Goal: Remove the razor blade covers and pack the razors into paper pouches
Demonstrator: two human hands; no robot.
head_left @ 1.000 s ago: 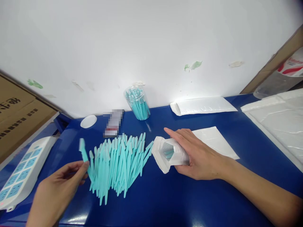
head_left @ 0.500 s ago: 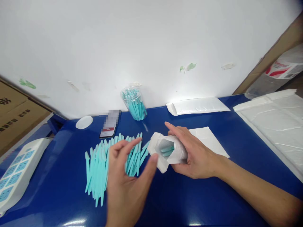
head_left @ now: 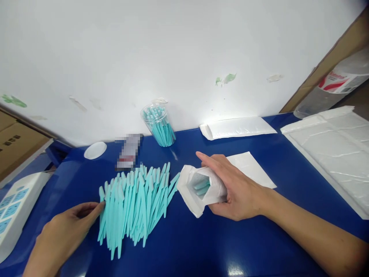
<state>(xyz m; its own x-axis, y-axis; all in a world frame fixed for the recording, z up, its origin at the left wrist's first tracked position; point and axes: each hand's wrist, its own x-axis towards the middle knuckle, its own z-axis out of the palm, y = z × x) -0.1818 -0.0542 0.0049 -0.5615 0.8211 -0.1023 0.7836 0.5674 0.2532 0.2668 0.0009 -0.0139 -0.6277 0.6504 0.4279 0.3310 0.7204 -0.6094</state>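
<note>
My right hand (head_left: 233,188) is wrapped around a white padded envelope (head_left: 216,188), holding its open mouth toward the left. Inside the mouth, a few teal eyebrow razors (head_left: 202,186) show their ends. To the left, a loose pile of teal eyebrow razors (head_left: 134,204) with pale caps lies on the blue table (head_left: 184,246). At the pile's left edge is my left hand (head_left: 67,227), its thumb and fingertips pinched together on the outermost razor. The hand partly hides that razor.
Behind the pile stands a clear plastic cup (head_left: 159,125) packed with razors, near a blurred phone (head_left: 129,152) and a white lid (head_left: 95,150). More white envelopes (head_left: 239,128) lie at the back and right. A power strip (head_left: 21,207) sits at left.
My left hand has moved from beside the envelope's mouth left to the pile's far edge, and its fingers have closed. My right hand still holds the envelope.
</note>
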